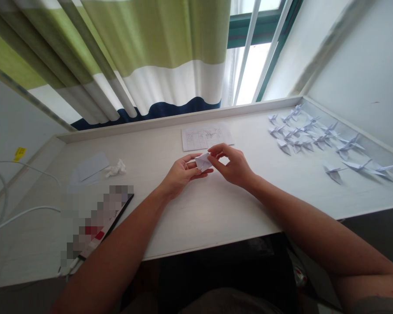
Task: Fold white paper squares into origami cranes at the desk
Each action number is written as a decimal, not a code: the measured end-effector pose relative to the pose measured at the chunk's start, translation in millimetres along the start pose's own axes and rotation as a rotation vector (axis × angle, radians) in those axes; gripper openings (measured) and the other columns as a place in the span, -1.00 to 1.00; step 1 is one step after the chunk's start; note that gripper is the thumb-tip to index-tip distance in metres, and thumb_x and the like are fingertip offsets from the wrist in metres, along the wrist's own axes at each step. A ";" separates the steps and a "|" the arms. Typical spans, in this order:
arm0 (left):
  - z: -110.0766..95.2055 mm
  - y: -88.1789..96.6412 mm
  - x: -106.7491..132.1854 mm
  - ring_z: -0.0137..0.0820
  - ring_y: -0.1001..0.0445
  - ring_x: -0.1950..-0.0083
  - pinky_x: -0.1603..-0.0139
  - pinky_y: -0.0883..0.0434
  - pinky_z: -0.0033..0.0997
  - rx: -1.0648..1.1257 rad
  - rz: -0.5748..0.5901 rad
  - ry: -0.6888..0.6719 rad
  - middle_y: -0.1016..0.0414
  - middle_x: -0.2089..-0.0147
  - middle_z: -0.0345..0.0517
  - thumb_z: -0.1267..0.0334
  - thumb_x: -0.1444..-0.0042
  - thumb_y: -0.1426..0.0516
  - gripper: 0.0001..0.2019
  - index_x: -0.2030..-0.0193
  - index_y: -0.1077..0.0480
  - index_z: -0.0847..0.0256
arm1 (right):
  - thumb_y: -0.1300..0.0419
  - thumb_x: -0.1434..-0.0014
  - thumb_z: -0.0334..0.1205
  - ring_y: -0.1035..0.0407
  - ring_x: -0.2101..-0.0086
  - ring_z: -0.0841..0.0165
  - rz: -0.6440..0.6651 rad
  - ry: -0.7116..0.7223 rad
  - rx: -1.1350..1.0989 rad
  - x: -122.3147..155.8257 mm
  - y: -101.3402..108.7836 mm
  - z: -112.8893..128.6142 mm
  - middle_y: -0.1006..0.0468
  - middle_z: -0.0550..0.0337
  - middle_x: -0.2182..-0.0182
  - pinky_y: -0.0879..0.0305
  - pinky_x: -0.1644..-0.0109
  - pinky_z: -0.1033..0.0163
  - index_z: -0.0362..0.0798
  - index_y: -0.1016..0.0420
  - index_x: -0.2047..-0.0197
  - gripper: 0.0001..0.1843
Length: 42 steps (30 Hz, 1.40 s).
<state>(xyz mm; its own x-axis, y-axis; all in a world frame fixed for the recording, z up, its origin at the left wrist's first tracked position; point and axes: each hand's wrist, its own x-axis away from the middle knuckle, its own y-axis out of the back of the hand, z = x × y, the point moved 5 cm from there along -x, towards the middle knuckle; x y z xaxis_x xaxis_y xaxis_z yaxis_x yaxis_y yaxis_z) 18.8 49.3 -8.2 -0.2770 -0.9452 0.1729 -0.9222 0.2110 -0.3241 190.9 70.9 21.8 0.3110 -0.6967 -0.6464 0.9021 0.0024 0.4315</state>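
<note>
A small folded white paper (203,162) is held above the middle of the white desk (196,222). My left hand (182,173) grips it from the left, fingers behind it and thumb near its lower edge. From the right, my right hand (231,163) pinches its upper right edge between thumb and fingertips. Fold lines show on the paper's face; its far side is hidden by the fingers. Just beyond my hands lies a printed sheet with a table (205,137). Several folded paper cranes (309,133) stand in a group at the right.
At the left lie flat white paper sheets (93,166) and a crumpled tissue (116,168). A blurred flat device or booklet (106,220) is beside my left forearm, with white cables (22,213) at the far left. A raised rim (177,120) runs along the back below the curtain (157,52).
</note>
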 end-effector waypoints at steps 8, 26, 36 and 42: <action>4.1 1.1 -2.2 -0.34 -0.70 0.18 -0.09 -0.60 -0.13 -0.009 -0.073 -0.023 -0.74 0.18 -0.02 0.33 -0.14 -0.40 -0.73 0.07 -0.48 0.26 | -0.27 -0.30 -0.34 -0.53 0.25 0.28 0.090 0.110 0.095 2.9 -9.5 1.7 -0.63 0.16 0.24 -0.55 0.17 0.14 0.03 -0.47 0.00 -0.78; -2.9 3.5 1.3 -0.34 -0.72 0.12 0.04 -0.58 -0.32 -0.250 -0.227 -0.310 -0.70 0.06 -0.11 0.37 -0.13 -0.39 -0.62 -0.01 -0.37 0.12 | -0.18 -0.40 -0.36 -0.58 0.12 0.21 0.158 0.100 0.171 4.7 -15.7 -4.1 -0.71 0.07 0.11 -0.53 0.01 0.07 0.02 -0.51 0.02 -0.85; -12.0 1.1 8.5 -0.26 -0.69 0.15 0.02 -0.59 -0.24 -0.477 -0.301 -0.441 -0.70 0.21 -0.06 0.29 -0.16 -0.36 -0.92 0.25 -0.58 0.20 | -0.19 -0.40 -0.35 -0.53 0.20 0.27 0.055 0.146 0.112 4.1 -12.1 4.6 -0.60 0.12 0.18 -0.52 0.12 0.13 0.06 -0.47 -0.03 -0.82; -21.1 2.1 13.1 -0.17 -0.65 0.10 -0.10 -0.56 -0.13 -0.764 -0.309 -0.559 -0.72 0.15 -0.09 0.36 -0.16 -0.34 -0.90 0.20 -0.66 0.09 | -0.20 -0.39 -0.36 -0.53 0.17 0.24 0.113 0.169 0.127 6.0 -16.7 4.0 -0.60 0.10 0.14 -0.51 0.10 0.11 0.07 -0.45 -0.05 -0.79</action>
<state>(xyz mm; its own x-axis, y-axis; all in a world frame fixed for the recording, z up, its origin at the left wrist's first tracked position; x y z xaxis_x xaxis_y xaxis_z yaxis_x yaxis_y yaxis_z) 7.5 42.7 13.0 -0.0099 -0.9259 -0.3778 -0.9128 -0.1459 0.3815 176.5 63.8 13.2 0.4636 -0.5670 -0.6809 0.8170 -0.0240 0.5762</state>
